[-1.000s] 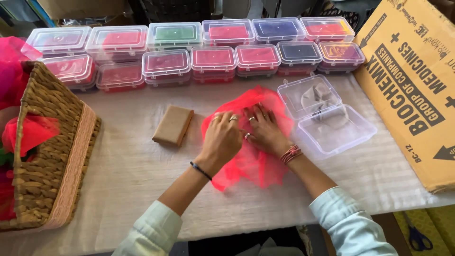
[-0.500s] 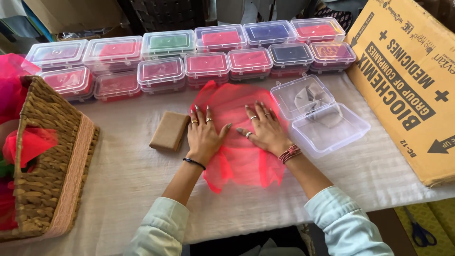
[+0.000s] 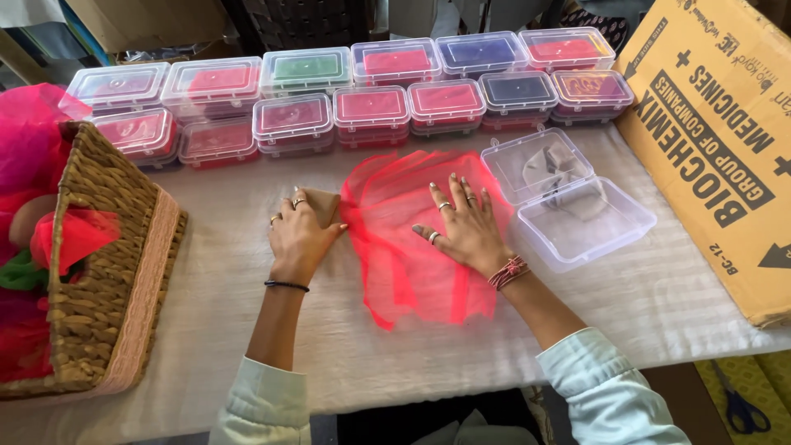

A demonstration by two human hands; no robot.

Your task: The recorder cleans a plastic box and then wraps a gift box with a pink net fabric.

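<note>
Noting bare table [image 3: 247,330] near edge; my right hand [image 3: 461,227] flat, fingers spread, on red net fabric [image 3: 404,247]; left hand [image 3: 298,235] covers brown card [image 3: 325,202], grip unclear.

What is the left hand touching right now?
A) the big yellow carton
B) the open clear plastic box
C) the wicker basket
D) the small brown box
D: the left hand lies on the small brown box beside the red net cloth, while the right hand presses flat on that cloth.
</note>
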